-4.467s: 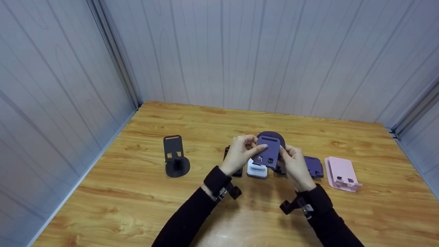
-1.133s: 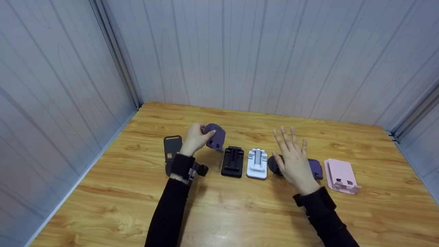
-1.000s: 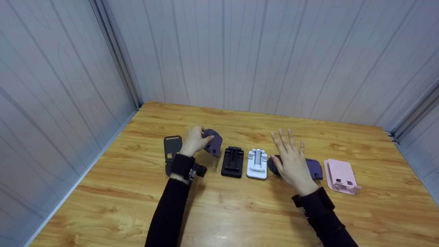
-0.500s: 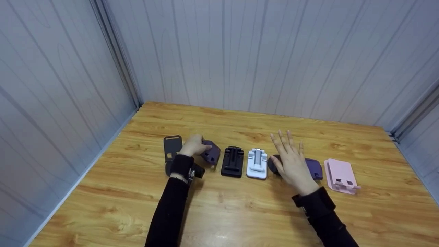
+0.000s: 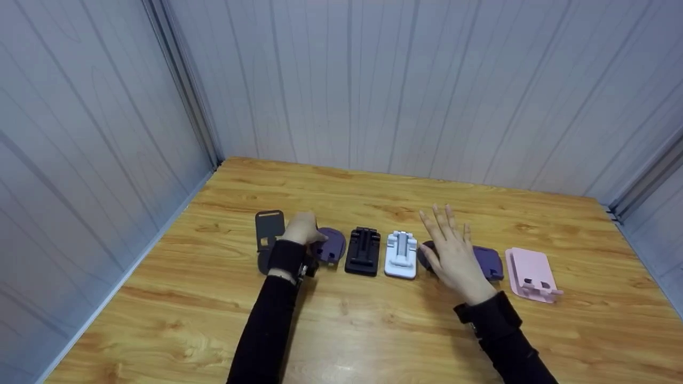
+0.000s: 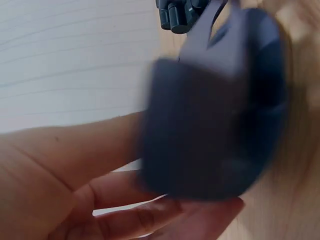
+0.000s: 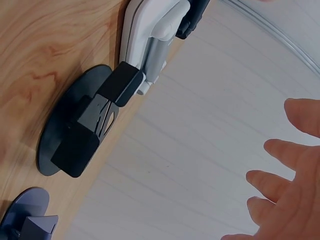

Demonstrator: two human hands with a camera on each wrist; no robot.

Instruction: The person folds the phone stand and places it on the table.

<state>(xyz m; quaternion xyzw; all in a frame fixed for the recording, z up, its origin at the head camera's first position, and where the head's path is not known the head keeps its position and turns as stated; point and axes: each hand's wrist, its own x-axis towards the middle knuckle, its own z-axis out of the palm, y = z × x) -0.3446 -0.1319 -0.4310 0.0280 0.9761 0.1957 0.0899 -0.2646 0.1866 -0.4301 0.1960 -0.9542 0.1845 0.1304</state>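
Observation:
My left hand [image 5: 302, 229] grips a purple phone stand [image 5: 332, 246] with a rounded base, low at the table between a dark grey stand and a black one. In the left wrist view that stand [image 6: 195, 130] is blurred, with thumb and fingers around its near side. My right hand [image 5: 453, 256] is spread with straight fingers and holds nothing. Below it, partly covered in the head view, are a black round-based phone stand [image 7: 57, 145] and a second purple stand [image 5: 488, 262]. The right wrist view shows that hand apart from both.
A dark grey phone stand [image 5: 269, 226] stands unfolded at the left, partly behind my left wrist. A folded black stand [image 5: 362, 253] and a white one [image 5: 400, 256] lie mid-row. A pink stand [image 5: 531, 266] ends the row. Pale panels [image 5: 341, 96] wall the wooden table [image 5: 373, 330].
My left hand has carried the purple stand from the middle to the left and lowered it beside the black one. The right hand released it and hovers spread, nearly still lately.

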